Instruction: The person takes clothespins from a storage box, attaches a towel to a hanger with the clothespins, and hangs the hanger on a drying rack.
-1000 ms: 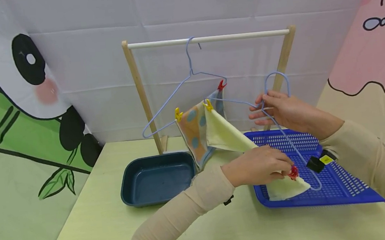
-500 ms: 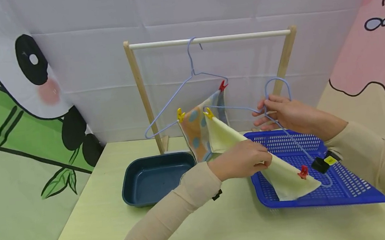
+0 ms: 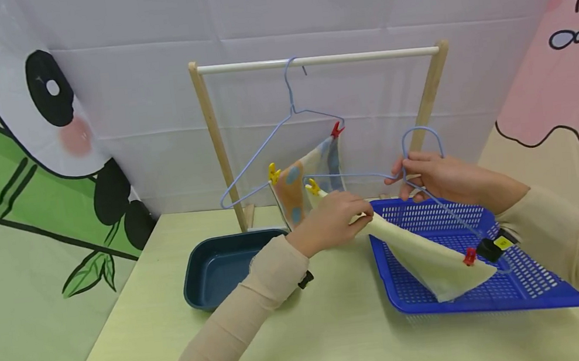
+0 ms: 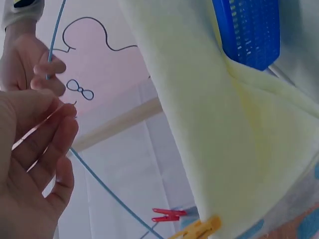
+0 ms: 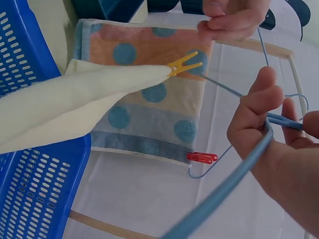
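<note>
My right hand (image 3: 443,179) grips a blue wire hanger (image 5: 224,184) at its neck, just below the hook. From that hanger's bottom hangs a pale yellow towel (image 3: 413,244), slanting down to the right over the blue basket. A yellow clothespin (image 5: 184,63) pins its left corner and a red clothespin (image 3: 469,256) its right end. My left hand (image 3: 331,223), fingers loosely bent, overlaps the towel's left part in the head view. The left wrist view shows its fingers apart from the cloth. Behind it a spotted towel (image 5: 154,92) hangs by clothespins from another blue hanger (image 3: 288,83).
The second hanger is hooked over the white rod (image 3: 371,54) of a wooden rack. The blue mesh basket (image 3: 384,279) stands at the right on the table (image 3: 338,340). A dark teal basin (image 3: 209,277) sits at the left, partly behind the left sleeve.
My left hand has let go of the red clothespin and moved left along the towel toward the yellow one. My right hand has lowered slightly with the hanger.
</note>
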The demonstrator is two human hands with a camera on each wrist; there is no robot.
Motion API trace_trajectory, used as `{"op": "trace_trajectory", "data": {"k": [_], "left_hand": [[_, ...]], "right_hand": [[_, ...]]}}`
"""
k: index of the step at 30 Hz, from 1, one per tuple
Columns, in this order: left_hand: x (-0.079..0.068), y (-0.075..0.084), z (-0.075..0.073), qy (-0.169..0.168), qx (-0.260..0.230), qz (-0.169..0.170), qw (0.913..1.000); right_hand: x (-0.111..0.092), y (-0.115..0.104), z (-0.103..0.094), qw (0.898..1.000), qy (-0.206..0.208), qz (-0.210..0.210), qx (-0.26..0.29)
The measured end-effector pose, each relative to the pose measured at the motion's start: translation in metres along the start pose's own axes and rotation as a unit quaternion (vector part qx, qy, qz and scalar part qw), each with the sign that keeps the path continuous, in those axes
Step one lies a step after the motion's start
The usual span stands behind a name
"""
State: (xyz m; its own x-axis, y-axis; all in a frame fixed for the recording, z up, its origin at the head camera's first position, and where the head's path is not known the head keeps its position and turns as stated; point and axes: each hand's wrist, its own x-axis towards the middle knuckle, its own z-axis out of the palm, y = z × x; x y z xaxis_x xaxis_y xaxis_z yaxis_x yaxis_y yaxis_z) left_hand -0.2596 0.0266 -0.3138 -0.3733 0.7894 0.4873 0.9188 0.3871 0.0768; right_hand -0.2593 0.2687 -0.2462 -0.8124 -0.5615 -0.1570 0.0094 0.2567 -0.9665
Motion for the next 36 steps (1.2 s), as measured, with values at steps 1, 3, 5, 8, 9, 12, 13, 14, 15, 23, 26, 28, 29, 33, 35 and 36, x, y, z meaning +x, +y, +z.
{"op": "trace_trajectory", "data": {"k": [1, 3, 5, 8, 9, 12, 13, 14, 15, 23, 26, 28, 29, 33, 35, 36], "left_hand": [[-0.001, -0.003, 0.0, 0.015, 0.005, -0.009, 0.9998], [-0.004, -0.008, -0.002, 0.043, 0.017, -0.026, 0.9986], [-0.006, -0.012, -0.003, 0.069, 0.031, -0.041, 0.9963], [-0.009, -0.016, -0.006, 0.104, 0.042, -0.067, 0.9915], [-0.01, -0.018, -0.006, 0.111, 0.046, -0.077, 0.9898], [-0.012, -0.022, -0.007, 0.12, 0.049, -0.114, 0.985], [-0.013, -0.023, -0.007, 0.117, 0.053, -0.128, 0.9834], [-0.013, -0.025, -0.007, 0.111, 0.058, -0.14, 0.9821], [-0.014, -0.026, -0.006, 0.105, 0.061, -0.153, 0.9808], [-0.023, -0.033, -0.003, 0.033, 0.049, -0.228, 0.9719], [-0.024, -0.033, -0.003, 0.023, 0.012, -0.239, 0.9708], [-0.025, -0.033, -0.003, 0.022, -0.009, -0.24, 0.9704], [-0.026, -0.032, -0.002, 0.025, -0.019, -0.239, 0.9705], [-0.028, -0.032, -0.001, 0.041, -0.031, -0.233, 0.9712], [-0.029, -0.031, -0.001, 0.047, -0.031, -0.228, 0.972], [-0.03, -0.031, -0.001, 0.049, -0.03, -0.227, 0.9723]], "right_hand": [[0.0, 0.001, 0.0, 1.0, -0.002, 0.0, -0.002], [0.0, 0.002, -0.001, 1.0, -0.004, 0.003, -0.006], [0.0, 0.003, -0.002, 1.0, -0.002, 0.005, -0.012], [0.0, 0.004, -0.002, 1.0, 0.005, 0.004, -0.021], [0.0, 0.005, -0.003, 1.0, 0.007, 0.003, -0.024], [0.0, 0.007, -0.004, 0.999, 0.015, 0.001, -0.041], [-0.001, 0.008, -0.005, 0.998, 0.017, 0.0, -0.052], [-0.001, 0.008, -0.006, 0.998, 0.02, -0.002, -0.065], [-0.001, 0.009, -0.006, 0.997, 0.023, -0.004, -0.08], [-0.004, 0.009, -0.007, 0.982, 0.06, -0.028, -0.177], [-0.006, 0.006, -0.007, 0.977, 0.07, -0.039, -0.199], [-0.006, 0.006, -0.008, 0.971, 0.077, -0.051, -0.22], [-0.006, 0.005, -0.008, 0.968, 0.08, -0.059, -0.231], [-0.007, 0.004, -0.008, 0.949, 0.097, -0.089, -0.287], [-0.006, 0.003, -0.007, 0.938, 0.105, -0.108, -0.312], [-0.006, 0.003, -0.007, 0.933, 0.111, -0.116, -0.323]]}}
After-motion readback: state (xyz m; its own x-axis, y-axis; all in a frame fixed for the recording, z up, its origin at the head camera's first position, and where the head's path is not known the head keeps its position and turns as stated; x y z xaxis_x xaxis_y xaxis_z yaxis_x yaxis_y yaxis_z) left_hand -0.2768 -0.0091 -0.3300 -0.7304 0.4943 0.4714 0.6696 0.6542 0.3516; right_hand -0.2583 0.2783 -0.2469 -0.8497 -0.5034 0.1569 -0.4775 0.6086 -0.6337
